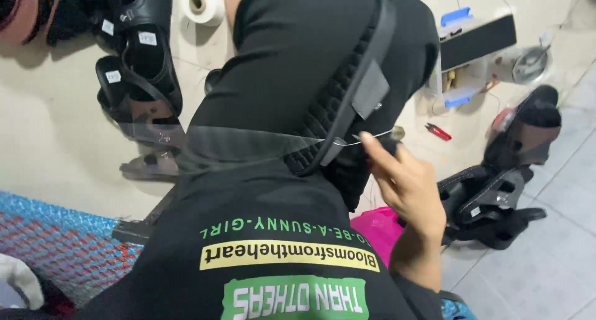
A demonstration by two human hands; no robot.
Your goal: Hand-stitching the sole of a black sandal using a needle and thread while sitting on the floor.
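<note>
The right hand (406, 186) pinches a taut white thread (372, 137) against the black padded strap piece (338, 103) draped over the lap; the left hand is hidden. Too hard a pull (likely) snaps it beside the grey tab (370, 90).

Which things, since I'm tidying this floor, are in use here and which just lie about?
In use:
right hand, pinching the white thread
black padded piece with a strap
left hand, barely visible at its top edge

Lying about:
black sandals
white spool
red snips
sewing machine
pink bag
</note>
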